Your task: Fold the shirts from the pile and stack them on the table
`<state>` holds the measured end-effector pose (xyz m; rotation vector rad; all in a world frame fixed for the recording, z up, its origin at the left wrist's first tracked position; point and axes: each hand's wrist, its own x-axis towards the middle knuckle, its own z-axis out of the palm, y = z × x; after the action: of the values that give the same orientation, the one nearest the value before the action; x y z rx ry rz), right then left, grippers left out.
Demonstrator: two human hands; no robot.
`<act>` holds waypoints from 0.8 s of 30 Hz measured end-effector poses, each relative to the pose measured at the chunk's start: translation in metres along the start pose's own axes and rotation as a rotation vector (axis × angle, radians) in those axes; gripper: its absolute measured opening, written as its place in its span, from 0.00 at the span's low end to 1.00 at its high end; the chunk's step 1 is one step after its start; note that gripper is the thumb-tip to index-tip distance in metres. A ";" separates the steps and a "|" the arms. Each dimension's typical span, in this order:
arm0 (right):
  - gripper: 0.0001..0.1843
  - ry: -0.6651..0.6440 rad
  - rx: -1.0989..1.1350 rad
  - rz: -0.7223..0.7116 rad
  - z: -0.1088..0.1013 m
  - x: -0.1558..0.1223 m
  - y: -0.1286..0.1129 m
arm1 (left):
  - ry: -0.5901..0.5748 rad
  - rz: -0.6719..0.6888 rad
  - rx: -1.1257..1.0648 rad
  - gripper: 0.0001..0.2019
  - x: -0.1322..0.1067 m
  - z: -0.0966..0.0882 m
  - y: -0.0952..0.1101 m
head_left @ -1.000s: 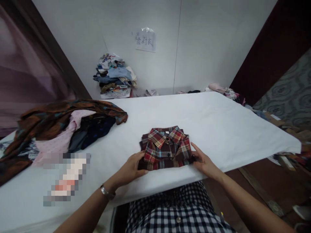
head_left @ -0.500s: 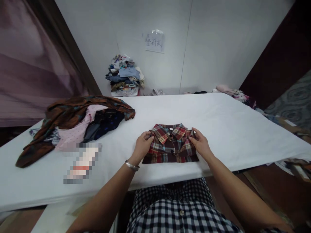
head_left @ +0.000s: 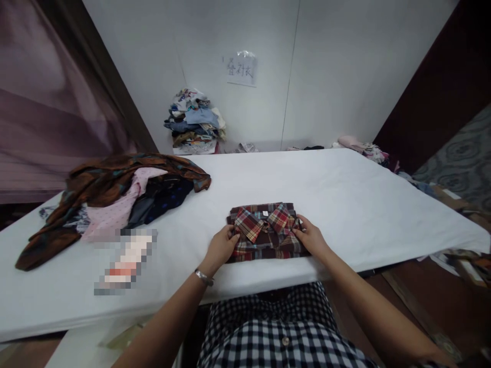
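A folded plaid shirt (head_left: 264, 232) in dark brown, red and yellow lies near the table's front edge, its collar spread on top and a small white label showing at the neck. My left hand (head_left: 222, 246) pinches the shirt's left side between thumb and fingers. On the opposite side, my right hand (head_left: 310, 235) grips the shirt's edge in the same manner. Some fingertips are hidden by the cloth. A silver bracelet (head_left: 204, 277) circles my left wrist.
A white-covered table (head_left: 345, 204) spreads before me. To the left lies a heap of clothes (head_left: 111, 204), with a pixelated object (head_left: 126, 260) closer to me. A tall clothes stack (head_left: 195, 122) stands by the wall at the back; more garments (head_left: 362, 148) lie at the back right.
Both hands have drawn slightly toward me with the shirt. A dark plaid part now shows flat behind the collar, and the shirt's outline has become more rectangular.
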<state>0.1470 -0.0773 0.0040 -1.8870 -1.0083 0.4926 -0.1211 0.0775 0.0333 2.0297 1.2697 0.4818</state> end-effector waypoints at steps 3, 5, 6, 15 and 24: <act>0.35 0.043 -0.226 -0.008 -0.008 0.001 -0.006 | 0.098 0.020 0.198 0.23 -0.003 -0.004 -0.001; 0.39 0.031 -0.271 0.048 -0.011 0.004 -0.012 | 0.133 -0.004 0.212 0.29 -0.003 -0.006 -0.001; 0.41 0.006 -0.271 0.079 -0.012 0.006 -0.015 | 0.120 -0.023 0.194 0.31 -0.001 -0.006 -0.001; 0.44 0.015 0.287 0.133 0.011 0.028 -0.019 | -0.132 -0.229 -0.619 0.20 0.014 0.005 0.009; 0.46 0.010 0.224 0.180 0.002 0.026 -0.009 | -0.159 -0.374 -0.974 0.16 0.001 0.000 0.014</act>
<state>0.1569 -0.0525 0.0123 -1.7839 -0.7467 0.6719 -0.1119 0.0749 0.0432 0.9742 0.9898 0.5876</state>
